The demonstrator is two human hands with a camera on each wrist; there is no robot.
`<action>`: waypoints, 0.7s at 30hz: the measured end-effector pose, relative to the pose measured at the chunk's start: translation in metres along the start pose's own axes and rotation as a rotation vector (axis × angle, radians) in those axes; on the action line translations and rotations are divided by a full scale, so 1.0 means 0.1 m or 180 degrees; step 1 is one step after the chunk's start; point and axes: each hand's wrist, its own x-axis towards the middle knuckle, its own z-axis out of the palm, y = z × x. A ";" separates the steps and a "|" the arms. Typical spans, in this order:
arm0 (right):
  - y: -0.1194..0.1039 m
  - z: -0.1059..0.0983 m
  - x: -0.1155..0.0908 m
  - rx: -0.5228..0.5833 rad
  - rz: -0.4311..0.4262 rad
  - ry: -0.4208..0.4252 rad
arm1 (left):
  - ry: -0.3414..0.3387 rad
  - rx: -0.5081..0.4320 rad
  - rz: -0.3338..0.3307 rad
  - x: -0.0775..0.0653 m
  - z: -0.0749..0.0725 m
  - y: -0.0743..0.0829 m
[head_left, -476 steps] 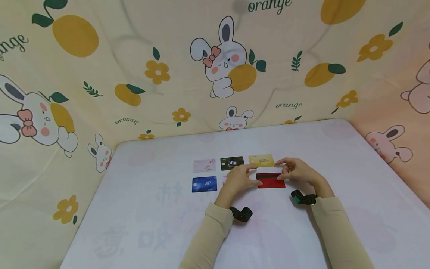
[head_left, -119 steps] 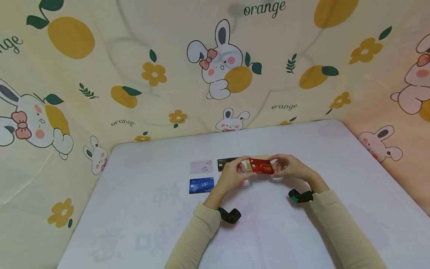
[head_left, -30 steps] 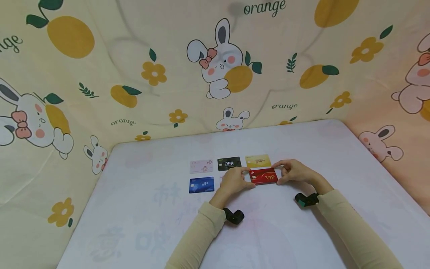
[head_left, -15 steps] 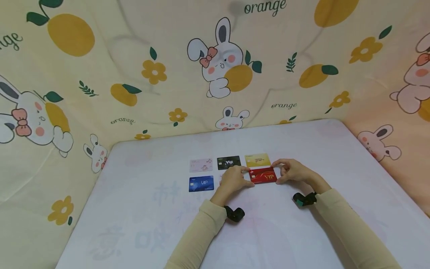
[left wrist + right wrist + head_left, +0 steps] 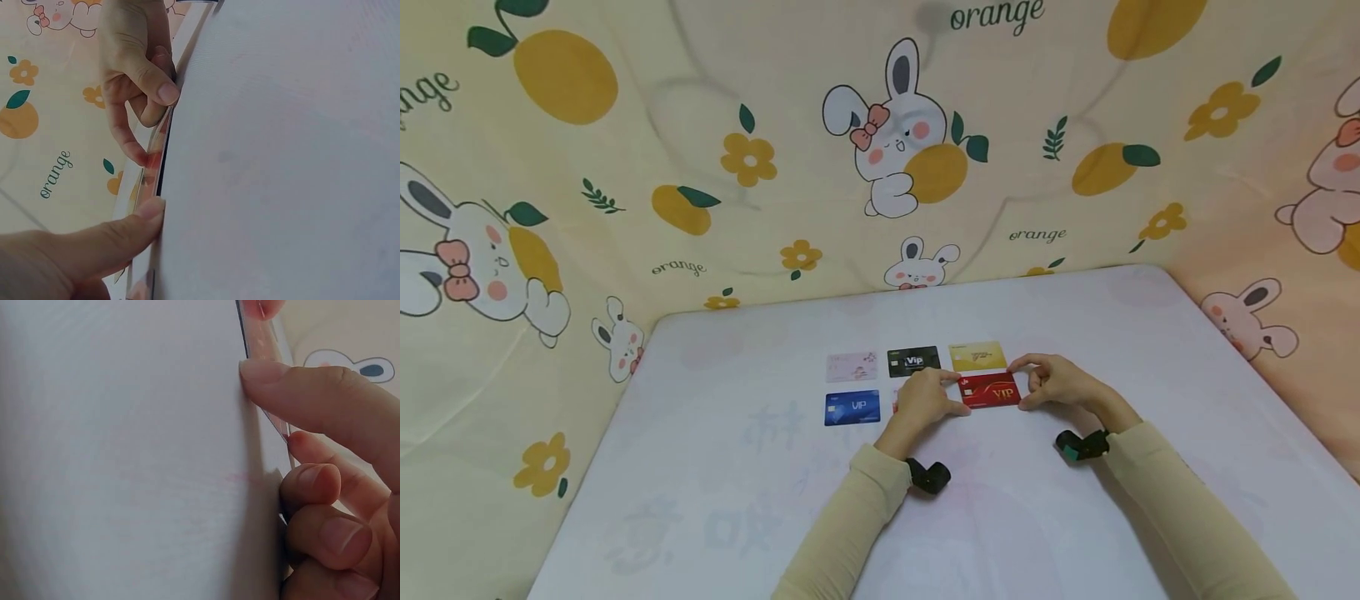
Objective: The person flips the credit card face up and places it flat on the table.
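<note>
A red VIP card (image 5: 990, 390) lies face up on the white table, between the two hands. The left hand (image 5: 923, 398) holds its left end, index finger at the far corner and thumb at the near one. At the opposite end, the right hand (image 5: 1062, 383) holds it by the corners in the same way, its other fingers curled. Close up, the left thumb (image 5: 134, 231) shows against the card's edge in the left wrist view, and the right thumb (image 5: 294, 381) in the right wrist view. Behind the red card lies a gold card (image 5: 977, 356).
A black Vip card (image 5: 913, 361), a pale pink card (image 5: 852, 367) and a blue VIP card (image 5: 852, 407) lie to the left. Another card is mostly hidden under the left hand. A printed cloth (image 5: 775, 108) hangs behind the table (image 5: 715, 467).
The red card first lay stripe side up, then was lifted with its VIP face showing. Now it lies flat, VIP side up. Over the last second the hands have barely moved.
</note>
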 end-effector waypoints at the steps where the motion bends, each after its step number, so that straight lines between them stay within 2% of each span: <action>1: 0.01 0.00 0.00 0.0011 0.0000 0.0001 | -0.0005 0.0007 0.0007 0.00 0.00 0.00; 13: 0.00 0.01 0.02 0.0031 -0.0030 -0.0009 | 0.0045 0.0117 0.0066 -0.01 -0.01 0.00; 21: -0.01 0.01 0.06 0.0004 0.0026 0.0025 | 0.0128 0.0144 0.0189 0.01 0.01 -0.03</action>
